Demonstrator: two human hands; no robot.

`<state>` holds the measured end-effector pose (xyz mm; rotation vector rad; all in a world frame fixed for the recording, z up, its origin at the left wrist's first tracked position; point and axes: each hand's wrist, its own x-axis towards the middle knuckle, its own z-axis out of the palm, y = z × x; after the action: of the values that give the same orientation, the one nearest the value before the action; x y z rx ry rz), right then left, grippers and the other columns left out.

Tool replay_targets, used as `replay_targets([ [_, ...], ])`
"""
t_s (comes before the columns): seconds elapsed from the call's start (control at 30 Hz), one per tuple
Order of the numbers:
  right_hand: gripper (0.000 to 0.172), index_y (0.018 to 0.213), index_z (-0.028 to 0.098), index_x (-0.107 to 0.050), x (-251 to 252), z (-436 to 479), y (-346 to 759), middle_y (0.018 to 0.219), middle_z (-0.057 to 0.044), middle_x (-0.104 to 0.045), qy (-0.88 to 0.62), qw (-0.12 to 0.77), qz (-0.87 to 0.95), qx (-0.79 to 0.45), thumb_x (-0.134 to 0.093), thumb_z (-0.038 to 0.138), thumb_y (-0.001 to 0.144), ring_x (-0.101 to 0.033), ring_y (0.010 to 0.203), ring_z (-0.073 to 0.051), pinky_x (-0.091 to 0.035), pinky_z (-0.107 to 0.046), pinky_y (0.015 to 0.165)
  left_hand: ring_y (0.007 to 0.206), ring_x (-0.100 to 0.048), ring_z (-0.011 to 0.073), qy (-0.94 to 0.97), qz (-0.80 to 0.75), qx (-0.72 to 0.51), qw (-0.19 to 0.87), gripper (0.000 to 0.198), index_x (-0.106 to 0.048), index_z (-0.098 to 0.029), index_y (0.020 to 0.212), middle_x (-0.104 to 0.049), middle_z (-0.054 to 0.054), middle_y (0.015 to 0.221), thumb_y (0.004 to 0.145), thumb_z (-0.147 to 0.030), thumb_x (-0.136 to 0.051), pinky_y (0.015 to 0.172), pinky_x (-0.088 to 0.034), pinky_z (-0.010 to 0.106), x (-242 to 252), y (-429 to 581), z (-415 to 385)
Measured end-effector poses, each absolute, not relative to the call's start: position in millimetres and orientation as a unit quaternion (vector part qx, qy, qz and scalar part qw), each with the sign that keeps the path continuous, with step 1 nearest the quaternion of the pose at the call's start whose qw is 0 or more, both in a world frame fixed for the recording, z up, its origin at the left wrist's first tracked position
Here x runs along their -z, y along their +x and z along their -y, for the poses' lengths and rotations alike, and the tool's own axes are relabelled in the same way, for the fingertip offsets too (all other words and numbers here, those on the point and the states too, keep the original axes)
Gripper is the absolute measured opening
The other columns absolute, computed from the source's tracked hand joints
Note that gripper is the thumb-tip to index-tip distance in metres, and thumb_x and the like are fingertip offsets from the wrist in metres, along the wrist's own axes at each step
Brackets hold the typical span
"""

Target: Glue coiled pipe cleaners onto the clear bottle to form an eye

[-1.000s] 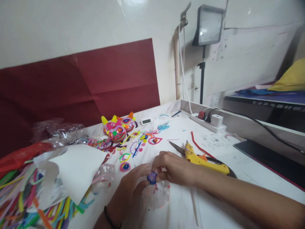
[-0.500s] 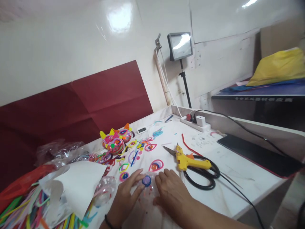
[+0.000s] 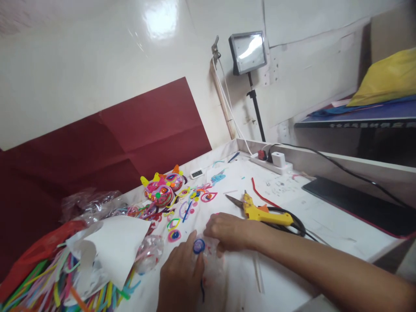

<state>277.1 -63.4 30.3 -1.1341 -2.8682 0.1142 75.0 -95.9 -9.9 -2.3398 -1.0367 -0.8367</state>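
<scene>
Low in the middle of the head view is a clear plastic ball (image 3: 212, 262) with red bits on it. A blue and purple coiled disc (image 3: 199, 246) sits at its upper left. My left hand (image 3: 182, 271) grips the ball from the left, thumb and forefinger beside the disc. A short dark blue strip (image 3: 202, 291) shows below that thumb. My right hand (image 3: 224, 232) is at the ball's upper right, fingers curled down; whatever they hold is hidden. Its forearm passes in front of the scissors' handles. Coiled eye shapes (image 3: 208, 197) lie beyond the hands.
A yellow glue gun (image 3: 266, 215) rests on black-handled scissors (image 3: 234, 201) to the right. Pipe cleaners (image 3: 35, 281) and white paper (image 3: 113, 247) crowd the left. Decorated balls (image 3: 159, 193) stand behind. A power strip (image 3: 272, 164) and a black slab (image 3: 354, 203) are at right.
My right hand has moved from the ball's right side up and away, over where a pink-rimmed eye shape lay. My left hand has turned slightly around the ball. The view has shifted a little.
</scene>
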Motion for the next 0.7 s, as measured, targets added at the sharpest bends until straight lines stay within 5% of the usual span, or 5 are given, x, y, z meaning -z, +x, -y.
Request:
replay_targets([
  [0.2,0.064,0.113,0.006,-0.062,-29,90,270,0.108,-0.020,-0.067,-0.424,0.065,0.900,-0.073,-0.075,0.052,0.071,-0.062,0.101,-0.033,-0.047,-0.040,0.082,0.076,-0.072,0.0190,-0.857,0.351,0.278,0.255,0.036,-0.056,-0.016,0.117,-0.076,0.007,0.091,0.100,-0.037,-0.032,0.064,-0.055,0.028,3,75,95],
  [0.7,0.059,0.110,0.007,-0.064,-27,86,264,0.108,-0.018,-0.068,-0.447,0.048,0.888,-0.098,-0.077,0.050,0.071,-0.062,0.099,-0.032,-0.045,-0.039,0.085,0.083,-0.073,0.0224,-0.883,0.377,0.199,0.198,0.037,-0.049,-0.017,0.125,-0.074,0.010,0.100,0.096,-0.038,-0.037,0.062,-0.058,0.031,-6,71,93],
])
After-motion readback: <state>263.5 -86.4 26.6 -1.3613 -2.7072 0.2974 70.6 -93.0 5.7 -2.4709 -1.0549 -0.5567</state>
